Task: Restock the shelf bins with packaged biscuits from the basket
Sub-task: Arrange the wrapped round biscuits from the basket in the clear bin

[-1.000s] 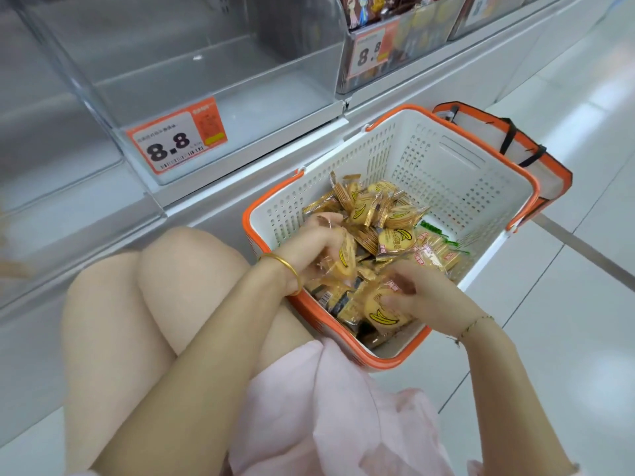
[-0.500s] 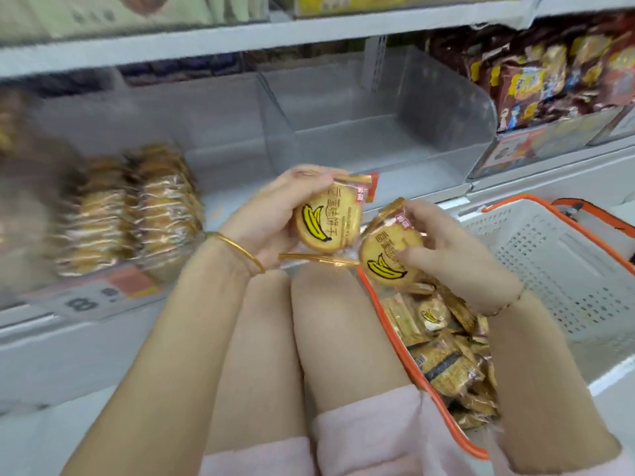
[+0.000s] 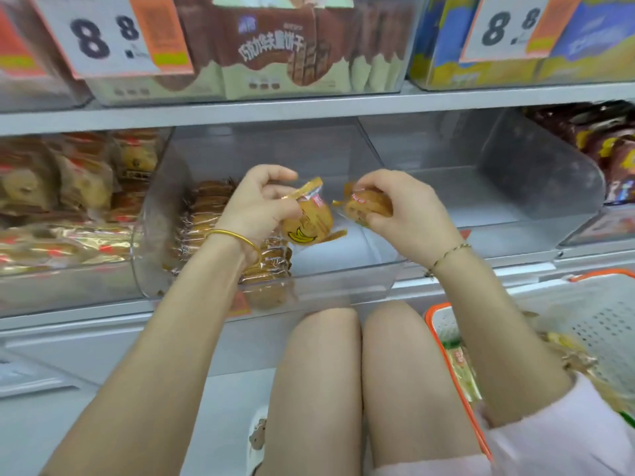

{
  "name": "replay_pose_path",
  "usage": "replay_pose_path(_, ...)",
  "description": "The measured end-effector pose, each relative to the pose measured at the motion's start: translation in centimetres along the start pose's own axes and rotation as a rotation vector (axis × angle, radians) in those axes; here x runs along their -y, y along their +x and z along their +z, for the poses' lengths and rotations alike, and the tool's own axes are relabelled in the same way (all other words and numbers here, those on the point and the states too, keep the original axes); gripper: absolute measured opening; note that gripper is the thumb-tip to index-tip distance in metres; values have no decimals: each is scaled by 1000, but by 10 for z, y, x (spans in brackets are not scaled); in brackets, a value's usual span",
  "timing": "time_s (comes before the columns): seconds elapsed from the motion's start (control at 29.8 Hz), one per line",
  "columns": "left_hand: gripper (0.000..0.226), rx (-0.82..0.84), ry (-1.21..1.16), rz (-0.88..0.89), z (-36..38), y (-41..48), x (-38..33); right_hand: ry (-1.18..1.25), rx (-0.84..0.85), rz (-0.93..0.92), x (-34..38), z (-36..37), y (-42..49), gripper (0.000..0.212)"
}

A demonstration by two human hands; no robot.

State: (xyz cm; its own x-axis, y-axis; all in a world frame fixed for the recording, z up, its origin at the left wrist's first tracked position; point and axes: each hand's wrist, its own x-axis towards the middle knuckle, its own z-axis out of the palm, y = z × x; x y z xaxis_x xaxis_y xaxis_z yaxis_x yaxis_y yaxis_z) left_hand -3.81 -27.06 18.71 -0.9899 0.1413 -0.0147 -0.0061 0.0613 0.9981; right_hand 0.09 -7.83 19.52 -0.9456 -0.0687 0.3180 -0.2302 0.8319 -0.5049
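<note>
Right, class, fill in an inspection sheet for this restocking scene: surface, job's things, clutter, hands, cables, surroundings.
Surface: shelf carrying clear bins; the middle bin is the one being filled.
Job's things: biscuit rows stacked at the middle bin's left side; basket at lower right holds more.
Clutter: nothing seen.
Hands: left hand grips a banana-print packet; right hand grips a second packet; both are over the middle bin.
Cables: nothing seen.
Surroundings: price tags reading 8.8 and boxed biscuits on the level above; other snack packs in the bin to the left.
</note>
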Motion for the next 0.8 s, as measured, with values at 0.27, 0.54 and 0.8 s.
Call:
replay_pose_path(0.27, 30, 103, 330, 131, -1, -2, 17, -405, 178, 23, 0, 16, 2, 37)
replay_pose_path(0.54, 38, 115, 443, 75, -10, -10, 27, -500, 272, 77, 4, 23, 2, 27)
replay_pose_path(0.8, 29, 243, 683, 169, 1, -14, 25, -487, 190, 117, 6, 27, 4, 32)
